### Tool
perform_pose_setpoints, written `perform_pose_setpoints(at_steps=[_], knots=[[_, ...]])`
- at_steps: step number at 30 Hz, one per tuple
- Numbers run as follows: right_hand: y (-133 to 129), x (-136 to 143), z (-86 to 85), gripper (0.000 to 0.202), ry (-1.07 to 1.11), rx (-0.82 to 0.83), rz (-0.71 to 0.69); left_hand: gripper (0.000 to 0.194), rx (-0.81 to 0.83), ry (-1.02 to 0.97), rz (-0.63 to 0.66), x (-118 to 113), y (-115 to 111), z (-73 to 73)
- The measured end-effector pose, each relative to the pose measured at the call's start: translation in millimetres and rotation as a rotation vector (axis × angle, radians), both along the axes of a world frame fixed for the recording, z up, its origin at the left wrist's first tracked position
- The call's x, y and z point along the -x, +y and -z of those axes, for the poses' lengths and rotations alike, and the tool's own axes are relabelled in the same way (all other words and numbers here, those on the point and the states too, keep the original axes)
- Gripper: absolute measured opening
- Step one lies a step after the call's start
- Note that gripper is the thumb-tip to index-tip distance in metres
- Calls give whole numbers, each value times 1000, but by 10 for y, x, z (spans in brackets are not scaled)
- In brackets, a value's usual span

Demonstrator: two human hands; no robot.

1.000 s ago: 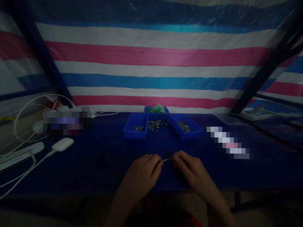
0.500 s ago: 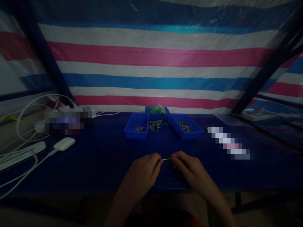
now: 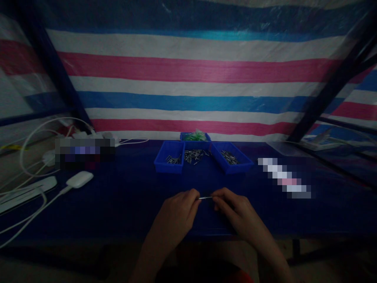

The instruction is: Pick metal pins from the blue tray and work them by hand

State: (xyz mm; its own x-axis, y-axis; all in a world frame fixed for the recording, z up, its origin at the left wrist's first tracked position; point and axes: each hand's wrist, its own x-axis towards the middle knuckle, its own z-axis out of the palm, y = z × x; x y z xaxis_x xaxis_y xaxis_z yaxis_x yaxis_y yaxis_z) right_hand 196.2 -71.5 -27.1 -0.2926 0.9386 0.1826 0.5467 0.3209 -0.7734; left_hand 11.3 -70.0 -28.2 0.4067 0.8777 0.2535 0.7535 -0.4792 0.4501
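Observation:
Between my two hands a thin, shiny metal rod (image 3: 205, 197) lies nearly level just above the dark blue table (image 3: 126, 204). My left hand (image 3: 180, 212) pinches its left end between thumb and fingers. At the other end, the fingertips of my right hand (image 3: 234, 206) are closed on it. A small thicker spot shows near the middle; whether it is one piece or two joined pieces I cannot tell. Beyond my hands, a loose heap of small metal pins (image 3: 194, 155) lies between a left blue bin (image 3: 169, 168) and a right blue bin (image 3: 239, 169), both holding similar pins.
Behind the heap stands a third blue bin (image 3: 208, 139) with green plastic bags (image 3: 196, 136). On the left are a white charger case (image 3: 80, 179), white cables (image 3: 38, 214) and a blurred-out patch. Another blurred strip lies right. A striped sheet (image 3: 188, 70) hangs at the back.
My hands stay in almost the same place. The left has shifted slightly left, and a little more of the rod shows between the fingertips.

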Motion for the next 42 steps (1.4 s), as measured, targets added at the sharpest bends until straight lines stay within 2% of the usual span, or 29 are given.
perform_pose_setpoints(at_steps=[9,18,28,36,42], knots=[[-12,30,-49,31,-32,-33,34,20,-19,-15,21,-15,-21,-41],[5,8,-14,16,31,-18,31,26,-57,34,4,-23,-16,-45],[-17,21,-63,22,0,-46,21,17,-62,-62,-1,-5,-15,-20],[-19,6,-24,17,30,-17,66,23,-48,-23,4,-4,-21,-29],[-26,17,-44,20,-12,-52,34,25,-57,-22,4,-2,-21,-29]])
